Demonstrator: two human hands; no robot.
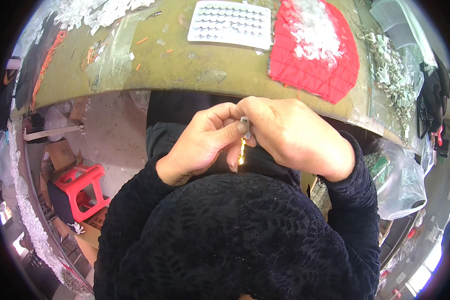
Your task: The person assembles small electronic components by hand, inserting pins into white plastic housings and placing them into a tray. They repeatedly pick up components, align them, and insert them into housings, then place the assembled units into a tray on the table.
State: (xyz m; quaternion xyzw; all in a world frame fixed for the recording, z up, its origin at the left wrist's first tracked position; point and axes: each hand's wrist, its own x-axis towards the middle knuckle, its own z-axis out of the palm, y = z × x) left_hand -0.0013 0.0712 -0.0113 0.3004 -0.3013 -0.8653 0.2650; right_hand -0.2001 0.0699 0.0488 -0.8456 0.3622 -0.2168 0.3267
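My left hand (205, 140) and my right hand (295, 132) meet in front of my body, just off the table's near edge. Both are closed, fingertips pressed together around a small pale grey piece (246, 122). Most of that piece is covered by my fingers, so its kind does not show. A narrow, shiny gold strip (242, 151) hangs below it beside my left fingers. Whether the strip is joined to the piece, I cannot tell.
On the table (175, 67) lie a white tray (230, 44) of small round items and a red quilted cloth (305, 77) bearing clear pieces. Tangled pale pieces (392, 72) lie at right. A red stool (80, 192) stands left; a clear plastic bag (402, 185) hangs right.
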